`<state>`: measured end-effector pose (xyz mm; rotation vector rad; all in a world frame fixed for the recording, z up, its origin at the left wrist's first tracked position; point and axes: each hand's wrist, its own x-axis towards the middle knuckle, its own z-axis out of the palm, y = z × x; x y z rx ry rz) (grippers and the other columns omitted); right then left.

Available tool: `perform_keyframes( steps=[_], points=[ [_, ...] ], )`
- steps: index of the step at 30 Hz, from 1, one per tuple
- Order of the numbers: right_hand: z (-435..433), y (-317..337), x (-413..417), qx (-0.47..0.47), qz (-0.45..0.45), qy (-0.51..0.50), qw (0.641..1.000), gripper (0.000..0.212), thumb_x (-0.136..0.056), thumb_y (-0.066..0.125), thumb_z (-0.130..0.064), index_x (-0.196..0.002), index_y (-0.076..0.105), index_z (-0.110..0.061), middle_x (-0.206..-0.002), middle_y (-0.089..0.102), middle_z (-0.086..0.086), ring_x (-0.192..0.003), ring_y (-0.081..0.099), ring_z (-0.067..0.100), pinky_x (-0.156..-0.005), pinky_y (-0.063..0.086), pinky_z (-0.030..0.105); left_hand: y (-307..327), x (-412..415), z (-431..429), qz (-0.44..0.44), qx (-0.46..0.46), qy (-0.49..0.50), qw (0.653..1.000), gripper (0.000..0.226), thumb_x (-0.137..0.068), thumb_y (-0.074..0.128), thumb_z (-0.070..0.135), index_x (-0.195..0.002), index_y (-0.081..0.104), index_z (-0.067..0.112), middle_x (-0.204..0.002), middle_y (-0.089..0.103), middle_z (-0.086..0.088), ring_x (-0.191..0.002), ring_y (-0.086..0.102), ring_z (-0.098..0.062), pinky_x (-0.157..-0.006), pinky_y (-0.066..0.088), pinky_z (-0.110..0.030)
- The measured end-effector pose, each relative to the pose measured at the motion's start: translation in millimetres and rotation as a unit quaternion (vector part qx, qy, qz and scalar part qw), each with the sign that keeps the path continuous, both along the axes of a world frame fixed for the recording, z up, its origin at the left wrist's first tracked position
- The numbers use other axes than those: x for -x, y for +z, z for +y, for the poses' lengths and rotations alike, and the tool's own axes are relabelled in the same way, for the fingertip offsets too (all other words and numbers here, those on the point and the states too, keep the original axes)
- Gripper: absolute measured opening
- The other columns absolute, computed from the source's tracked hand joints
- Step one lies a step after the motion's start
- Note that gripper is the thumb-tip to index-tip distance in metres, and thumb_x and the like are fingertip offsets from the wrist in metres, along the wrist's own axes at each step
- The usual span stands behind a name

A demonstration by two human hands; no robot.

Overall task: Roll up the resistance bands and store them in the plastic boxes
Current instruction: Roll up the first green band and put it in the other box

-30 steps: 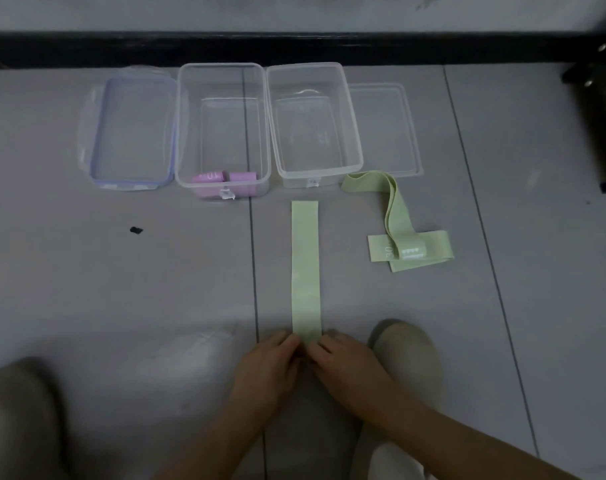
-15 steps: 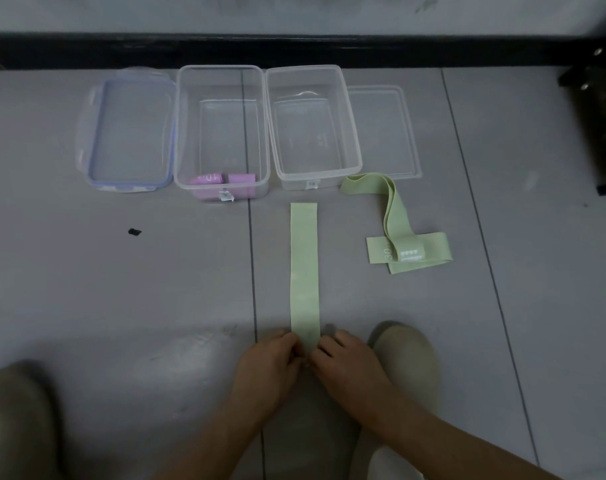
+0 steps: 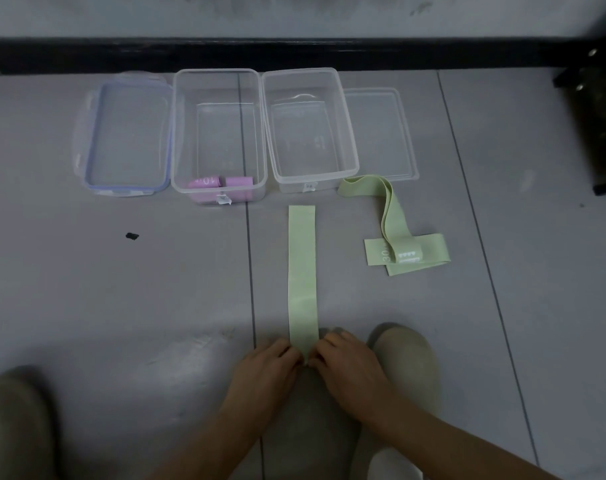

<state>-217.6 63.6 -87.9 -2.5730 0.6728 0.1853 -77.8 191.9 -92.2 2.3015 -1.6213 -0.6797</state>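
Green resistance band [image 3: 302, 271] lies flat and straight on the floor, its far end just short of the empty plastic box [image 3: 350, 133] and its near end under your fingers. Your left hand [image 3: 263, 372] and right hand [image 3: 350, 368] both pinch that near end with curled fingertips, almost meeting across its width.

Over the last second very little has changed. Your fingertips have drawn closer together on the end, while the strip keeps nearly its full length toward the box. That suggests the roll is only starting. Your fingers hide the end itself, so I cannot tell whether a first turn has formed.

A second green band [image 3: 396, 233] lies loosely folded and unrolled just in front of the box's right corner, one loop touching the clear lid [image 3: 381, 133] that sits to the box's right. On the box's left stands the other plastic box [image 3: 175, 133], which holds two pink rolls [image 3: 204, 183] at its near wall, with a blue-trimmed lid [image 3: 125, 133] beyond it.

The pink pair looks finished. Both green bands are left for you to roll, and the empty box appears meant for them. Keep the first turn tight and square, or the strip may roll up crooked.
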Motion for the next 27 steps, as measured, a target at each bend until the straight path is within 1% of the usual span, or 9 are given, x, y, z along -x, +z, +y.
perform_keyframes(
  steps=[2, 4, 8, 12, 14, 18, 21, 25, 27],
  points=[
    [-1.8, 0.8, 0.5, -0.016, 0.003, -0.004, 1.0, 0.014, -0.091, 0.058, -0.037, -0.084, 0.058, -0.026, -0.085, 0.058, -0.007, -0.084, 0.053, 0.015, -0.067, 0.049, 0.03, 1.2, 0.3, -2.4, 0.019, -0.006, 0.029, 0.999, 0.011, -0.085, 0.051, 0.04, -0.081, 0.057, 0.031, -0.08, 0.056, 0.012, -0.067, 0.057, -0.01, -0.052, 0.038, -0.023],
    [-4.4, 2.4, -0.5, -0.04, 0.003, -0.016, 0.999, 0.011, -0.092, 0.058, -0.036, -0.088, 0.057, -0.026, -0.089, 0.058, -0.007, -0.087, 0.053, 0.015, -0.071, 0.048, 0.031, 3.2, 0.7, -3.5, 0.023, -0.008, 0.044, 0.999, 0.006, -0.083, 0.059, 0.035, -0.081, 0.055, 0.031, -0.079, 0.057, 0.012, -0.066, 0.056, -0.009, -0.052, 0.033, -0.02],
    [-3.4, 4.2, -1.8, 0.002, -0.008, -0.001, 1.0, 0.014, -0.088, 0.063, -0.035, -0.081, 0.059, -0.024, -0.083, 0.057, -0.006, -0.079, 0.055, 0.015, -0.062, 0.048, 0.03, 6.7, 2.5, -7.1, 0.02, -0.016, 0.055, 0.998, 0.009, -0.083, 0.065, 0.032, -0.08, 0.057, 0.03, -0.082, 0.057, 0.011, -0.069, 0.057, -0.012, -0.053, 0.039, -0.024],
    [-1.8, 8.1, -2.1, 0.024, -0.013, 0.017, 0.999, 0.016, -0.084, 0.067, -0.035, -0.079, 0.057, -0.023, -0.08, 0.055, -0.005, -0.075, 0.054, 0.015, -0.058, 0.044, 0.027, 6.7, 4.0, -9.2, 0.015, -0.013, 0.063, 0.998, 0.015, -0.082, 0.07, 0.029, -0.077, 0.056, 0.027, -0.083, 0.052, 0.009, -0.068, 0.054, -0.012, -0.054, 0.033, -0.022],
    [-2.0, 8.6, -1.9, 0.018, -0.01, 0.005, 1.0, 0.019, -0.084, 0.07, -0.036, -0.079, 0.057, -0.024, -0.081, 0.054, -0.005, -0.075, 0.053, 0.014, -0.056, 0.043, 0.026, 7.1, 5.0, -9.6, 0.022, -0.013, 0.065, 0.998, 0.018, -0.081, 0.071, 0.027, -0.077, 0.054, 0.026, -0.082, 0.052, 0.008, -0.068, 0.053, -0.013, -0.054, 0.035, -0.024],
    [-0.9, 7.1, -2.0, -0.019, 0.0, 0.0, 1.0, 0.013, -0.089, 0.064, -0.03, -0.086, 0.053, -0.024, -0.087, 0.049, -0.004, -0.079, 0.051, 0.015, -0.054, 0.044, 0.03, 6.1, 6.5, -10.1, 0.037, -0.008, 0.081, 0.996, 0.015, -0.081, 0.068, 0.027, -0.079, 0.053, 0.027, -0.082, 0.054, 0.009, -0.069, 0.055, -0.013, -0.055, 0.035, -0.024],
    [-0.8, 5.4, -1.9, -0.019, 0.005, -0.003, 1.0, 0.013, -0.089, 0.064, -0.028, -0.084, 0.053, -0.025, -0.084, 0.051, -0.005, -0.078, 0.052, 0.017, -0.054, 0.042, 0.031, 7.4, 7.8, -10.3, 0.046, -0.005, 0.087, 0.995, 0.013, -0.082, 0.066, 0.028, -0.082, 0.053, 0.029, -0.084, 0.056, 0.011, -0.072, 0.055, -0.012, -0.056, 0.034, -0.023],
    [-0.6, 2.6, -1.1, -0.028, 0.002, -0.031, 0.999, 0.011, -0.09, 0.063, -0.031, -0.083, 0.057, -0.026, -0.084, 0.055, -0.007, -0.08, 0.054, 0.014, -0.059, 0.046, 0.03, 2.1, 10.9, -1.5, 0.006, 0.005, 0.05, 0.999, 0.007, -0.083, 0.062, 0.032, -0.088, 0.058, 0.032, -0.087, 0.056, 0.011, -0.071, 0.058, -0.014, -0.053, 0.043, -0.029],
    [-1.2, 2.3, -1.6, -0.039, -0.005, -0.044, 0.998, 0.012, -0.092, 0.059, -0.035, -0.083, 0.059, -0.026, -0.085, 0.058, -0.007, -0.083, 0.054, 0.013, -0.065, 0.046, 0.03, -1.2, 9.4, 1.3, -0.002, 0.021, 0.034, 0.999, 0.007, -0.085, 0.055, 0.033, -0.09, 0.06, 0.032, -0.09, 0.057, 0.01, -0.073, 0.059, -0.015, -0.056, 0.046, -0.03]
  ],
)
